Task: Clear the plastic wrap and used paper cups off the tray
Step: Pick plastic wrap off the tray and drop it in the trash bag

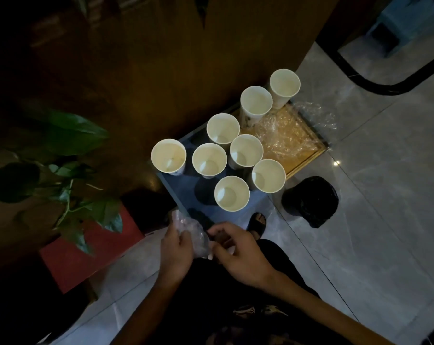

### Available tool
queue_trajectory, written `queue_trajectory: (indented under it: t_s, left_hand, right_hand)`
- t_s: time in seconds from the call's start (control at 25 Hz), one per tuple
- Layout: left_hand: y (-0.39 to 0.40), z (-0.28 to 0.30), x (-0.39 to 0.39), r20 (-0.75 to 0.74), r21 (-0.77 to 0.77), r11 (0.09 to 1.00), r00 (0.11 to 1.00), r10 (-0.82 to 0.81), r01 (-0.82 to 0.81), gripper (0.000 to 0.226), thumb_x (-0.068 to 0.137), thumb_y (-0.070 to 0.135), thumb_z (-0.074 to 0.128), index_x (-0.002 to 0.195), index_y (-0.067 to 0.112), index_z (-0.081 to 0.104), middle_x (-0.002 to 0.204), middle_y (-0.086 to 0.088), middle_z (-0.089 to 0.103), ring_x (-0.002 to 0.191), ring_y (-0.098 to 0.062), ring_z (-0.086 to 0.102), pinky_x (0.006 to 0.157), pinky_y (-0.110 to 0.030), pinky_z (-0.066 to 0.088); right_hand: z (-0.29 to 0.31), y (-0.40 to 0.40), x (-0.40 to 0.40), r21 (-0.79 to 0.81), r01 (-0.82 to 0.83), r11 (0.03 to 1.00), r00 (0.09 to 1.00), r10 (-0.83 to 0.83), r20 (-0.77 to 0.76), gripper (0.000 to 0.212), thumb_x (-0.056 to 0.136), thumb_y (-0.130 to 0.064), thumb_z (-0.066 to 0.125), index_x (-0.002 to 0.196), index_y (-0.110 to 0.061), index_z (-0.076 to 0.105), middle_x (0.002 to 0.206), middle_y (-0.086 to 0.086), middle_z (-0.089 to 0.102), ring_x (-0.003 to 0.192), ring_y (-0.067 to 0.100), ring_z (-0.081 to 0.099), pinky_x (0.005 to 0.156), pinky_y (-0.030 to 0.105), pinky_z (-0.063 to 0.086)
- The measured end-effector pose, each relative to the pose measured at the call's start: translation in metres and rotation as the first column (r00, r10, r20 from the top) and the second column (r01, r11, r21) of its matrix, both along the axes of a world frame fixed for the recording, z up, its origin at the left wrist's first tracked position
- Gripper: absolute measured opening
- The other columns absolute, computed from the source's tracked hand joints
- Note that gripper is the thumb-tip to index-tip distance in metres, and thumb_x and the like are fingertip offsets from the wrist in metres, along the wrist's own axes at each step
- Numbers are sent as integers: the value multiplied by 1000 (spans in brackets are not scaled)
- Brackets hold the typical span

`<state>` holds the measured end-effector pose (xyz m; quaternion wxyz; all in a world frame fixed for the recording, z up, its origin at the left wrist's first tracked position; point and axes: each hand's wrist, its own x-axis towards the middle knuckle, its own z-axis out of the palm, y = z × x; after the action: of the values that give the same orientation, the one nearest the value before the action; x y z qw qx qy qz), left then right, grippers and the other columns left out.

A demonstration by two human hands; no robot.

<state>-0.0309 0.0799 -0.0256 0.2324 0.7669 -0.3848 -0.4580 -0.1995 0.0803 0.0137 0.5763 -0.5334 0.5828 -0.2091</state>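
Down at the bottom centre of the frame both hands are busy with a wad of clear plastic wrap (196, 239), so the wrap-clearing step looks to be the one in hand. Start with the big picture: a dark tabletop (183, 192) runs diagonally from centre towards upper right, and at its far end sits the wooden tray (308, 155), with more crinkled film (285, 135) still lying over it and spilling past its upper right edge. Eight paper cups (246, 151) stand upright, mouths to the camera, long axes vertical; two at the upper right stand at the tray's far edge, six on the dark surface nearer the middle. A black bin bag (310, 201) sits on the floor, right of centre. Now the hands: the left hand (174, 250) has fingers curled round the wad, the right hand (235, 250) pinches its near edge, fingers bent onto it. The wad itself runs roughly upper left to lower right between them, though it is blurred. Next, I'd judge, it needs balling tight and carrying right to that bag, then back for the tray's film.
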Motion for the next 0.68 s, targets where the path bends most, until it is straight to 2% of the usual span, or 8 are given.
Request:
queue_trajectory:
  t_s: [0.08, 0.16, 0.24, 0.28, 0.4, 0.52, 0.6, 0.68]
  left_hand:
    - [4, 4, -2, -63, 66, 991, 991, 122, -118, 44, 99, 2, 41, 142, 11, 46, 118, -16, 66, 101, -26, 65, 93, -44, 53]
    - [9, 11, -7, -139, 39, 990, 980, 141, -136, 40, 102, 4, 40, 141, 12, 48, 113, -14, 70, 98, -24, 68, 88, -40, 57]
    - [13, 24, -20, -255, -64, 995, 965, 58, -77, 27, 107, 15, 41, 121, 7, 62, 97, -12, 74, 88, -20, 72, 74, -29, 59]
    - [14, 30, -28, -263, -111, 992, 964, 27, -58, 31, 108, 23, 40, 109, 8, 68, 92, -11, 75, 87, -19, 73, 72, -26, 58]
    - [16, 38, -46, -112, -159, 987, 992, -52, 34, 35, 107, 19, 39, 92, 17, 70, 88, -8, 73, 91, -9, 71, 81, -22, 53]
    - [16, 41, -45, -51, -217, 971, 992, -111, 98, 26, 96, -1, 53, 99, 23, 61, 81, 10, 62, 79, 10, 61, 78, -8, 46]
    - [19, 42, -41, 58, -252, 953, 985, -159, 169, 34, 86, -4, 62, 109, 20, 63, 82, 19, 56, 79, -3, 61, 71, -7, 44]
    - [19, 44, -41, 181, -249, 943, 967, -181, 223, 16, 91, 12, 58, 106, 11, 64, 85, 11, 61, 82, -20, 66, 73, -20, 48]
  right_hand:
    - [6, 1, 6, -38, 15, 999, 997, -18, -75, 39, 90, -33, 69, 126, -22, 60, 116, -6, 66, 105, 7, 64, 93, 27, 54]
    - [14, -3, 15, 79, 69, 995, 998, -68, -17, 50, 87, -51, 64, 131, -29, 54, 121, -11, 64, 108, 5, 64, 95, 27, 54]
    - [18, -8, 24, 260, 108, 960, 987, -134, 87, 49, 87, -60, 62, 130, -37, 53, 118, -11, 68, 106, 1, 67, 94, 28, 56]
    - [20, -10, 29, 327, 114, 938, 982, -157, 109, 50, 86, -65, 60, 128, -39, 53, 114, -11, 70, 104, -1, 68, 91, 25, 57]
    - [21, -10, 41, 362, 177, 915, 967, -230, 110, 60, 77, -79, 50, 116, -35, 62, 103, -10, 75, 97, -7, 68, 86, 19, 52]
    - [20, -7, 45, 342, 245, 907, 950, -295, 102, 62, 81, -82, 43, 113, -33, 64, 108, -7, 75, 105, -3, 67, 98, 28, 51]
    - [19, -7, 46, 371, 266, 890, 934, -333, 129, 60, 83, -80, 44, 111, -32, 66, 108, -6, 75, 107, 2, 67, 102, 34, 50]
    - [23, -9, 48, 408, 300, 862, 905, -392, 163, 57, 84, -76, 48, 107, -27, 67, 106, 2, 74, 107, 11, 69, 102, 40, 50]
